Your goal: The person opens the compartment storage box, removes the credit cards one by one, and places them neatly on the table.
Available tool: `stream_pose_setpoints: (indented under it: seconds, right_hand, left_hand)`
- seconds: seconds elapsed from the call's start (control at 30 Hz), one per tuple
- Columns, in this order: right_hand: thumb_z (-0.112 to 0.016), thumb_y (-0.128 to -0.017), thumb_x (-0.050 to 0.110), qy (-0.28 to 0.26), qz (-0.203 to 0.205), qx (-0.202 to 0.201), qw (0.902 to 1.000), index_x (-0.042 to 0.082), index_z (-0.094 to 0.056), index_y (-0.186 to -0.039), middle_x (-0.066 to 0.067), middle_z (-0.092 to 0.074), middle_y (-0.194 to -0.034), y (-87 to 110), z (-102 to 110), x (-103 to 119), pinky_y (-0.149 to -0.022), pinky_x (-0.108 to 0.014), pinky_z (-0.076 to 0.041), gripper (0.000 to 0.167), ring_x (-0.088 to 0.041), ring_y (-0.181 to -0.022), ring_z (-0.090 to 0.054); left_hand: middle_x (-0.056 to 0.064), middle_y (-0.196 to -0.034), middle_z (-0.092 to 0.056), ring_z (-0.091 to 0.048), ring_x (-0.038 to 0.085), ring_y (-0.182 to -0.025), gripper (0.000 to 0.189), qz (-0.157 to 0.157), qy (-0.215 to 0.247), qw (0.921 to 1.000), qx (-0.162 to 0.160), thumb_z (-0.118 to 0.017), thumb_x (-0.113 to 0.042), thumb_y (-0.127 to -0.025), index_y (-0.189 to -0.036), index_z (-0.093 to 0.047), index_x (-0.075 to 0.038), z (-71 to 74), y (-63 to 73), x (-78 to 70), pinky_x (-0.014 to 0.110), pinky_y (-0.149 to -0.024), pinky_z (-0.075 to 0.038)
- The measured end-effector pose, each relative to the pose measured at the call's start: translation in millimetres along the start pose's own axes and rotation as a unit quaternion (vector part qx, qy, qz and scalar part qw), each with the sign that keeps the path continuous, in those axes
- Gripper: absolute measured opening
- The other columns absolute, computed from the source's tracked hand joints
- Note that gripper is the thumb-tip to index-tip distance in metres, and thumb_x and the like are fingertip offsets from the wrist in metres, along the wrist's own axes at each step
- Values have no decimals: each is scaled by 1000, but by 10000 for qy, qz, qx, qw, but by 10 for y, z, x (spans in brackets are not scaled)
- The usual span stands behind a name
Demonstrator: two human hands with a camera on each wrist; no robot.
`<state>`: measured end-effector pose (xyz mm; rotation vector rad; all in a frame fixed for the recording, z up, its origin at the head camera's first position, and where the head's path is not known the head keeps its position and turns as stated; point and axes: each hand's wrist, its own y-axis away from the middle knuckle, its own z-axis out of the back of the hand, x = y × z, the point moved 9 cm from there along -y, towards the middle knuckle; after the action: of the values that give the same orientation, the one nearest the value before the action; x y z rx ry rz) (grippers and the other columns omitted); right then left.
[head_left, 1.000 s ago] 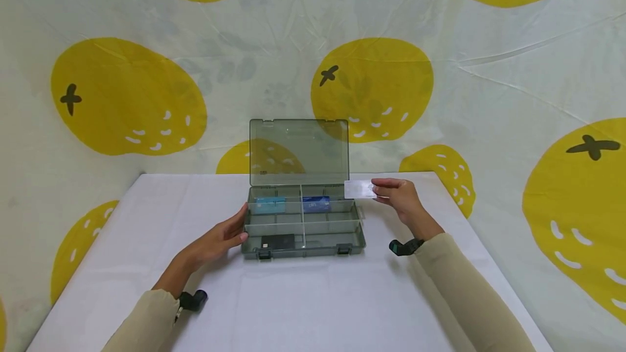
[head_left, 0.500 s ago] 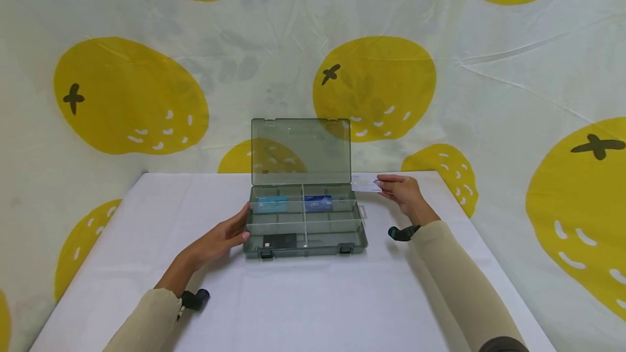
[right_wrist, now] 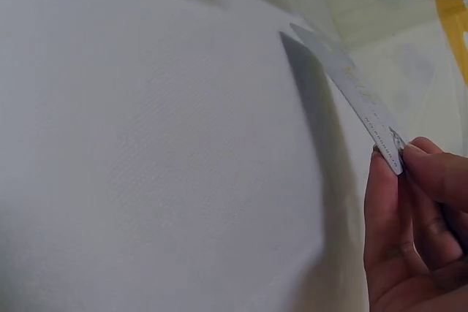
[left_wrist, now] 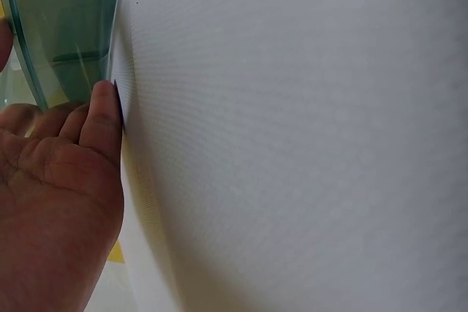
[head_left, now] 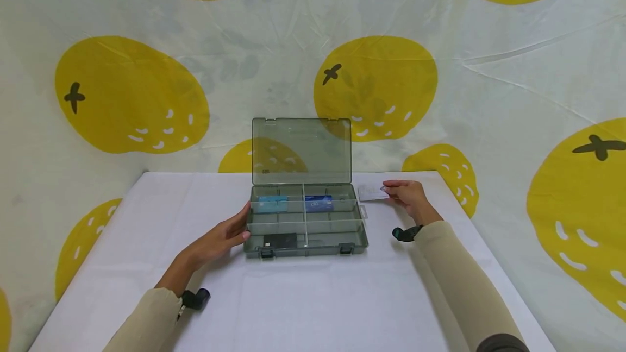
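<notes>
A smoky, see-through compartment box (head_left: pixel 305 252) stands on the table in the head view with its lid (head_left: pixel 301 151) raised. My left hand (head_left: pixel 227 238) rests against the box's left side, its fingers laid along the wall and the thumb near the rim. To the right of the box, my right hand (head_left: pixel 408 197) pinches a white card (head_left: pixel 371 193) by its end between thumb and fingers. In the right wrist view the card (right_wrist: pixel 351 89) is tilted over the cloth, with its shadow beneath and small print along it.
Thin clear dividers part the box. A light blue card (head_left: pixel 272 204) and a dark blue card (head_left: pixel 319 203) lie in its back compartments, and a black card (head_left: pixel 280 240) in the front left one. White cloth (head_left: pixel 303 303) covers the table; a fruit-patterned sheet (head_left: pixel 274 42) hangs behind.
My right hand has drawn the white card a little to the right, away from the box's back right corner. The left hand stays at the box's side.
</notes>
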<state>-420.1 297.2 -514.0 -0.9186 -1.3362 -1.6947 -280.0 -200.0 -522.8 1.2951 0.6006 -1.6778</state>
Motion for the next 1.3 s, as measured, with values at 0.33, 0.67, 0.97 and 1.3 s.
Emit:
stream_pose_setpoints:
  seconds: [0.33, 0.67, 0.97, 1.3]
  right_hand:
    - [-74, -100, 10, 372, -76, -286, 9989, 10, -72, -137, -12, -67, -139, -170, 60, -140, -86, -24, -63, 37, -24, -114, -67]
    - [-70, -104, 16, 1386, 104, -601, 9885, 13, -70, -140, -14, -65, -145, 22, 53, -39, -93, -30, -62, 36, -28, -115, -64]
    - [-73, -102, 16, 1648, 1319, -310, 9770, 11, -71, -137, -14, -71, -139, 527, -218, 373, -102, -42, -60, 35, -35, -122, -66]
    - [-75, -100, 17, 1492, 1863, 276, 9707, 16, -68, -136, -13, -71, -139, 1083, -731, 576, -98, -34, -62, 37, -30, -115, -72]
  left_hand:
    - [-2, -181, 6, -5, 35, -168, 89, 23, -66, 10000, -25, -61, -25, -110, -172, 3, -21, -4, -1, -8, 54, -131, -15]
    - [-1, -181, 6, -6, 35, -168, 89, 28, -56, 10000, -43, -61, -24, -110, -172, 2, -21, -10, 0, -9, 54, -131, -15]
    - [0, -181, 5, -6, 35, -167, 89, -72, -102, 9999, -30, -60, -22, -110, -172, 3, -19, 10, -1, -71, 53, -130, -16]
    - [-1, -181, 6, -5, 35, -168, 89, 95, -168, 9998, -36, -61, -24, -110, -172, 4, -23, 12, 2, -17, 55, -131, -14]
